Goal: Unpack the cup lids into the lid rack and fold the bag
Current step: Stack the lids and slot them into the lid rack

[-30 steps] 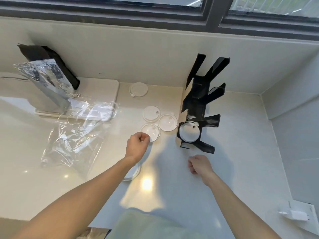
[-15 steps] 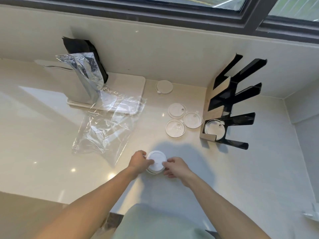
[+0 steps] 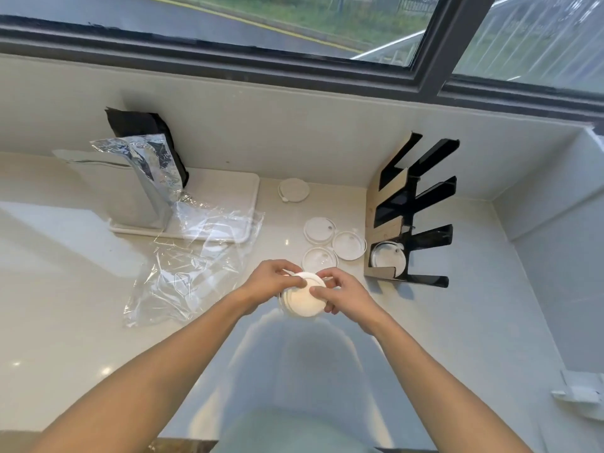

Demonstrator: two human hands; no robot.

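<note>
Both hands hold a small stack of white cup lids [image 3: 303,300] just above the counter. My left hand [image 3: 273,282] grips its left rim and my right hand [image 3: 341,291] pinches its right rim. Three loose lids [image 3: 333,245] lie on the counter beyond the stack, and a fourth lid [image 3: 293,190] sits farther back. The black lid rack [image 3: 413,210] stands at the right with one lid [image 3: 389,258] in its lowest slot. The clear plastic bag [image 3: 192,259] lies flat and crumpled at the left.
A silver foil pouch [image 3: 143,171] and a black pouch [image 3: 143,125] stand on a white tray [image 3: 235,204] at the back left. The wall and window sill run along the back. A white charger [image 3: 578,392] lies at the right edge.
Both hands came together on the lid stack near the front and lifted it slightly. The view shifted, so the rack and bag appear farther right.
</note>
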